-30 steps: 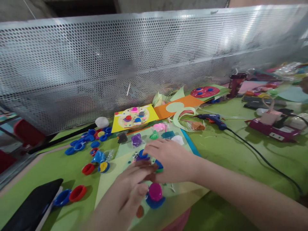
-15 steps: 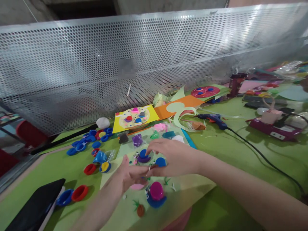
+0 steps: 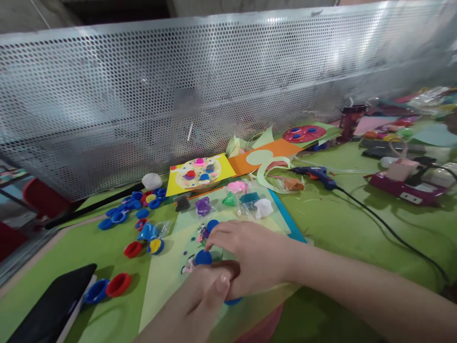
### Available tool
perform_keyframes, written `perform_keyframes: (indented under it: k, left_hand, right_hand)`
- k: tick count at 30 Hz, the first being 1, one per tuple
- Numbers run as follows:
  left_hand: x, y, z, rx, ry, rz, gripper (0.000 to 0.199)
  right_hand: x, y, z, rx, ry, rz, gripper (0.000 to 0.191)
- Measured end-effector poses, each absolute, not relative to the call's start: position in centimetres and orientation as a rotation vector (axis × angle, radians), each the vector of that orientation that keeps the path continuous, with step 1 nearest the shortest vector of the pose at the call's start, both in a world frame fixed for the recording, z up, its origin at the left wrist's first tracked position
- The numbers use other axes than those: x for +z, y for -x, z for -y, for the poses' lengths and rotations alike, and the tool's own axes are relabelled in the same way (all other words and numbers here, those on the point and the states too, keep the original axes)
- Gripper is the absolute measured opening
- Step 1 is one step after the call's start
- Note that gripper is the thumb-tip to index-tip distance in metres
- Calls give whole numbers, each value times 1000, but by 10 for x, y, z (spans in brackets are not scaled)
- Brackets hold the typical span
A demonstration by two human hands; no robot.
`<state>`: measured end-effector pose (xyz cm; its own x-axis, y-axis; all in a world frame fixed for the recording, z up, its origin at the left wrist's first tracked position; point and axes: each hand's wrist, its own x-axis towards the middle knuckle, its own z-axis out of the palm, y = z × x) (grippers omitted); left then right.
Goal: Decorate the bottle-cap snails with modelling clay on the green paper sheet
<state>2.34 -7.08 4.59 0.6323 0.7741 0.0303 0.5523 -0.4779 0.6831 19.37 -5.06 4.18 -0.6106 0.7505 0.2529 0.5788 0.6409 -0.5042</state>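
Note:
A pale yellow-green sheet (image 3: 160,281) lies on the green table, with clay figures and blue caps on it. My right hand (image 3: 246,255) reaches over it from the right, its fingers bent beside a blue cap (image 3: 203,257). Another blue cap (image 3: 213,226) shows just beyond the fingertips. My left hand (image 3: 210,295) comes from below, its thumb raised and its other fingers tucked under my right hand. Whatever lies between the two hands is hidden. Bagged clay in purple (image 3: 203,206), green (image 3: 229,199) and white (image 3: 263,208) sits at the sheet's far end.
Blue and red caps (image 3: 133,249) and a black phone (image 3: 53,305) lie at left. Behind are a yellow card (image 3: 173,185) and a perforated metal panel (image 3: 143,95). A glue gun (image 3: 319,176), its cord, a purple power strip (image 3: 410,193) and a dark cup (image 3: 352,124) are at right.
Both hands have moved toward me and closer together, with my left fingers now under my right hand. The pink-and-blue figure near me is now mostly covered. The white bag has come into fuller view.

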Motion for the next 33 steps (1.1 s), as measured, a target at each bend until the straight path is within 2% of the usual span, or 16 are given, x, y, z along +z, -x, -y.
perform_keyframes:
  k: [7, 12, 15, 28, 32, 33]
  left_hand:
    - [35, -11, 65, 579, -2031, -1119, 50]
    - [33, -5, 43, 511, -1833, -1040, 71]
    - [36, -8, 31, 426, -1824, -1017, 76]
    - [52, -23, 75, 525, -2052, -1149, 47]
    - [57, -26, 75, 375, -1912, -1032, 35]
    - [56, -25, 74, 387, -1871, -1074, 37]
  right_hand:
    - [48, -203, 47, 528, 1079, 2374, 52]
    - [53, -215, 41, 511, 1092, 2370, 47]
    - [53, -218, 40, 492, 1107, 2408, 48]
    - [48, -197, 52, 500, 1028, 2459, 49]
    - [47, -194, 55, 473, 997, 2466, 45]
    - [47, -194, 54, 481, 1003, 2461, 46]
